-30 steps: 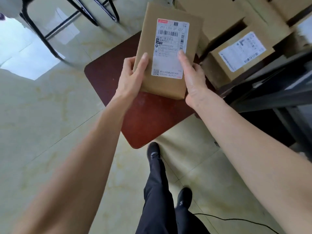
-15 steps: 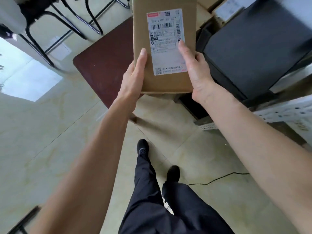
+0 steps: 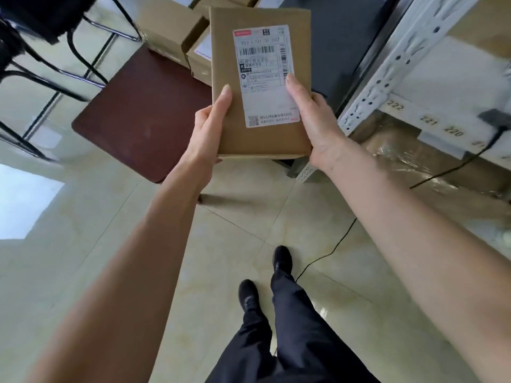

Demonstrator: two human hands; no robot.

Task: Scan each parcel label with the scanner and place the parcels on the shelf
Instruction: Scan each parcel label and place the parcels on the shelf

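A person standing on a pale tiled floor holds one flat cardboard parcel out in front at chest height, label side up. The left hand grips the parcel's left edge with the thumb lying along the top face; the right hand clasps the right edge, its thumb resting on the white shipping label. Both hands are closed around the parcel, which touches nothing else.

Beyond the left hand sits one dark red table, bare on the near part. Past the fingertips, at the table's far side, three more cardboard boxes can be counted, partly hidden behind the held parcel; any others are cut off at the top. Further left of the left hand stand black metal chair legs.

Just right of the right hand rises a white perforated shelf post, with a shelf edge bearing the numbers 222, 221 and 220. A dark grey panel stands between the parcel and that post. Below the shelf edge lies a wrapped brown bundle. One black cable runs across the floor beneath the right forearm. Two black shoes and dark trousers show below the arms.
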